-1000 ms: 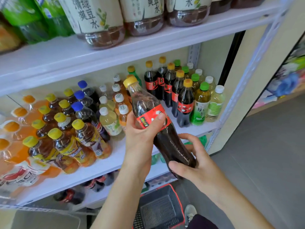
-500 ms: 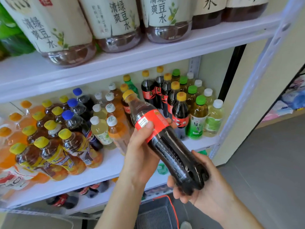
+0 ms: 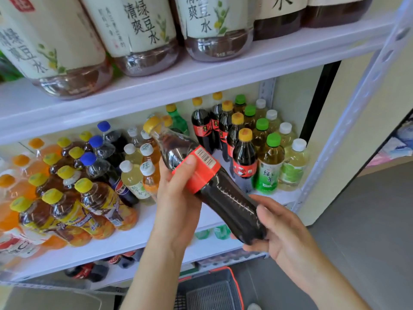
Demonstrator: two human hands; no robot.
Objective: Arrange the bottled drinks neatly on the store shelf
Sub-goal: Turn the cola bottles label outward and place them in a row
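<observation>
A dark cola bottle (image 3: 225,200) with a red label and yellow cap is tilted in front of the middle shelf (image 3: 143,233), cap pointing up-left toward the shelf. My left hand (image 3: 176,202) grips it around the red label. My right hand (image 3: 283,229) cups its base from below. Behind it stand rows of matching cola bottles (image 3: 244,157), green tea bottles (image 3: 269,166) and pale drinks (image 3: 293,164). Yellow-capped tea bottles (image 3: 89,198) and blue-capped cola bottles (image 3: 105,166) crowd the shelf's left part.
Large tea bottles (image 3: 138,32) fill the top shelf (image 3: 201,77). A grey basket with a red rim (image 3: 212,289) sits on the floor below. More bottles lie on the lower shelf (image 3: 89,270). The shelf's white upright post (image 3: 357,104) stands at the right.
The bottle has moved up and tilted more toward the shelf. My right hand slid under its base, and the view has risen slightly toward the top shelf.
</observation>
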